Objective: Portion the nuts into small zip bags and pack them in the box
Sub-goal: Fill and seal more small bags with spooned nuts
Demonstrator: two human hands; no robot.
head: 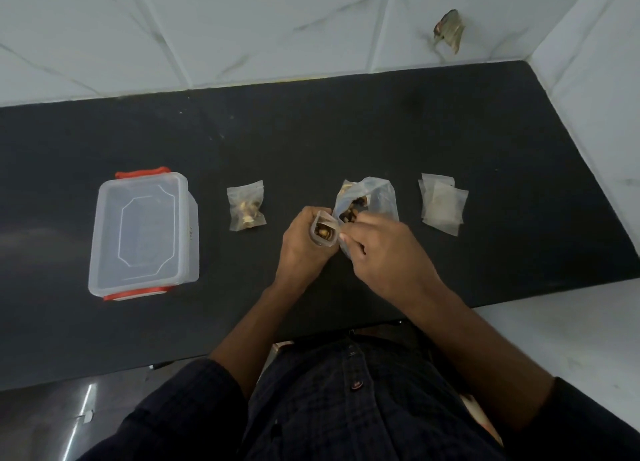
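Observation:
On the black counter, my left hand (pixel 302 245) grips a small zip bag (pixel 325 233) upright, its mouth held apart with a few nuts visible inside. My right hand (pixel 381 249) is right beside it, fingertips pinched at the lower edge of the large clear nut bag (pixel 375 197); whether nuts are between the fingers is hidden. A filled small zip bag (pixel 246 206) lies flat to the left. A stack of empty small zip bags (pixel 441 203) lies to the right. The clear plastic box (pixel 143 233) with red clips stands at far left, its lid on.
A white marble-pattern wall runs behind the counter (pixel 346 131) and down its right side. A crumpled scrap (pixel 449 30) sticks to the wall at upper right. The counter's near edge lies just in front of my dark shirt.

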